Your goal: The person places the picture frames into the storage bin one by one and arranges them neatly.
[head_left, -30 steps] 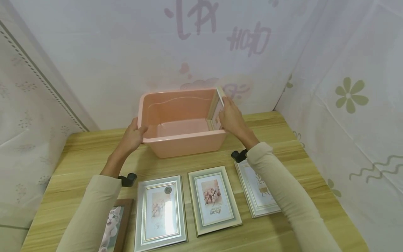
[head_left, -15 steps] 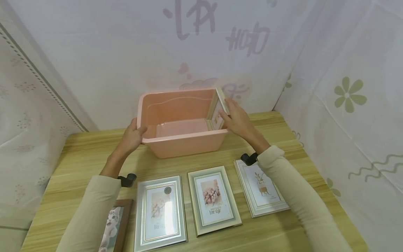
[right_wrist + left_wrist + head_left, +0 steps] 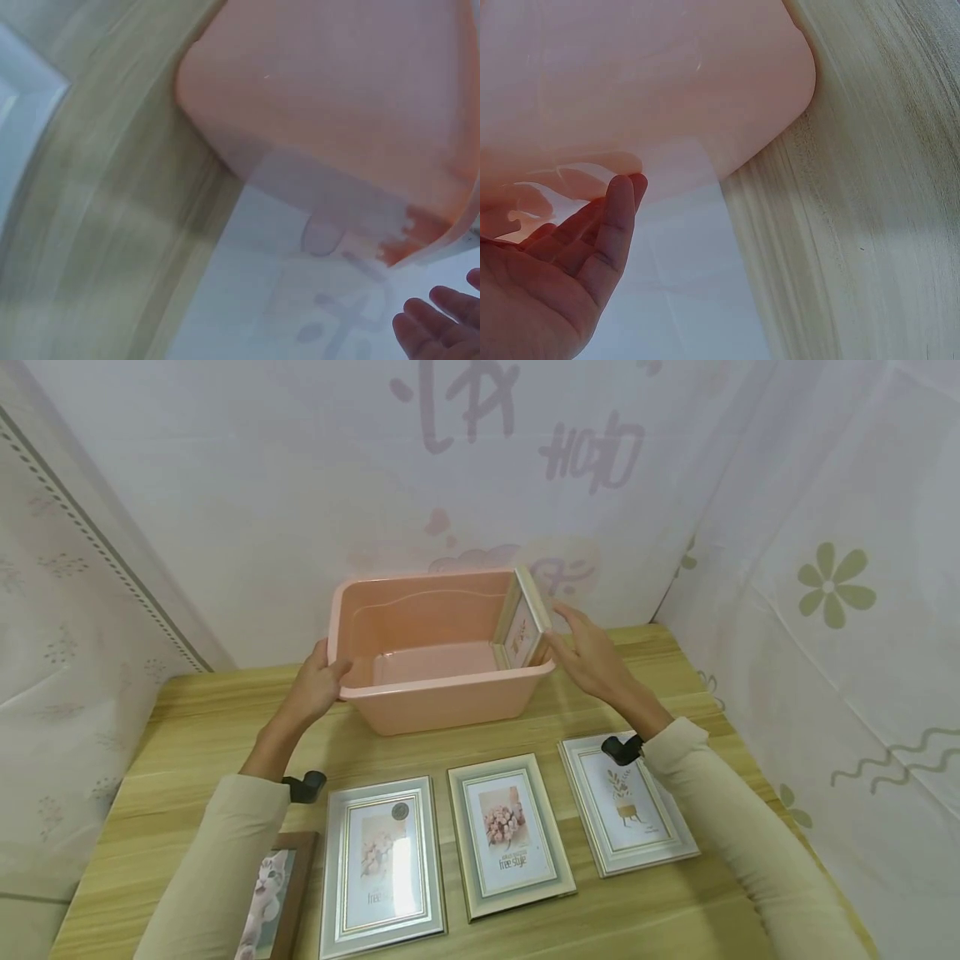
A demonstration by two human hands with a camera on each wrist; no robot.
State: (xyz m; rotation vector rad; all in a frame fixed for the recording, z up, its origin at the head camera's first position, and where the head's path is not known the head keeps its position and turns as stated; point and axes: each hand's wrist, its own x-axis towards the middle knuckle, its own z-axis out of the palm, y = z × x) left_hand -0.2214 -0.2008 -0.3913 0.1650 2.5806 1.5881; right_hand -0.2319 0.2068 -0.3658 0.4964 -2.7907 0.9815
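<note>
A pink plastic basin (image 3: 448, 708) stands at the back of the table. My left hand (image 3: 312, 687) grips its left rim, thumb over the top; in the left wrist view the fingers of the left hand (image 3: 592, 255) reach under the rim. A pale photo frame (image 3: 516, 628) stands on end inside the basin, leaning against the right wall with its top above the rim. My right hand (image 3: 596, 660) is just right of that frame, fingertips at its edge in the head view. In the right wrist view the fingers of the right hand (image 3: 442, 322) are extended, apart from the basin.
In front of the basin lie a silver photo frame (image 3: 382, 865), a pale gold photo frame (image 3: 512, 837), a white photo frame (image 3: 627, 806) at right, and a brown photo frame (image 3: 294, 893) with a kitten picture, partly under the left sleeve. Patterned cloth walls (image 3: 247, 510) surround the wooden table.
My right hand has let go of the photo frame in the basin and moved right. The frame stays leaning there, tipped slightly further right. My left hand has kept its grip on the rim.
</note>
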